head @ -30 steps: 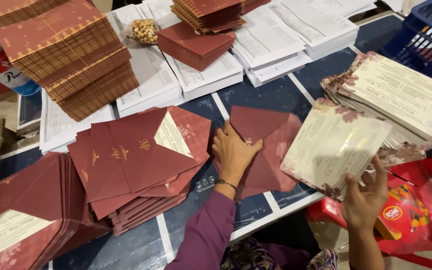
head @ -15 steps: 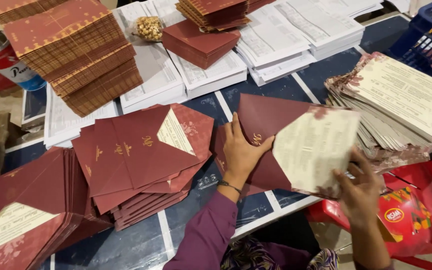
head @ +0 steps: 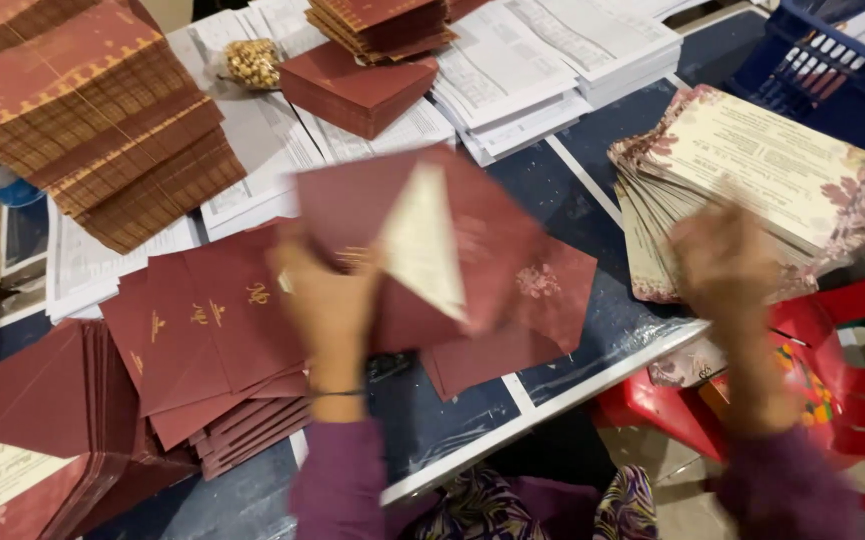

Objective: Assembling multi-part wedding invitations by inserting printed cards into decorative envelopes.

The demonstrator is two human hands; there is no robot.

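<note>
My left hand (head: 328, 300) holds a maroon envelope (head: 453, 250) lifted off the table, with a cream card showing at its open flap. Under it lie a few more flat maroon envelopes (head: 553, 300). To its left is a fanned pile of maroon envelopes (head: 213, 330) with gold marks. My right hand (head: 723, 265) is blurred, apart from the envelope, at the near edge of a stack of cream floral-bordered cards (head: 763, 160). I see nothing in that hand.
Another pile of maroon envelopes (head: 33, 430) lies bottom left. Brown patterned stacks (head: 93, 120), white printed sheets (head: 543, 60) and a maroon stack (head: 358, 90) sit farther back. A blue crate (head: 843, 70) is top right, and red plastic chairs (head: 853, 350) stand below the table edge.
The card has gone into the envelope. My left hand has raised the envelope and swung it left. My right hand has let go and moved right to the card stack.
</note>
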